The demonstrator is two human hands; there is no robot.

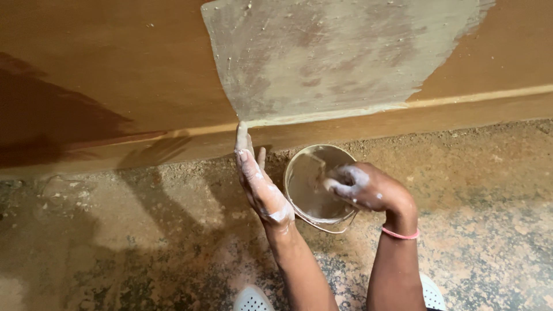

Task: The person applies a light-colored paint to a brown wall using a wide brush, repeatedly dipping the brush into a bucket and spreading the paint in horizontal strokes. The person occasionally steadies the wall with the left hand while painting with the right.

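Left hand (259, 184), fingers together, touches the wall (115, 86); right hand (368, 190), fingers curled, dips into the bucket (299, 173).

A grey-green patch of wet plaster (334, 57) mottles the smooth ochre-brown wall (115, 75); the round metal bucket (314, 184) holds grey paste, and the gritty floor (478, 190) is speckled tan (darker below).

The left hand (260, 187), smeared with pale paste, stretches flat toward the brown wall (103, 86), its fingertips touching the lower edge of a grey plastered patch (334, 55). The right hand (368, 190), also smeared and wearing a pink wristband (401, 234), is curled at the rim of a small bucket (314, 184) on the gritty floor (489, 190). White shoes (252, 299) show below.
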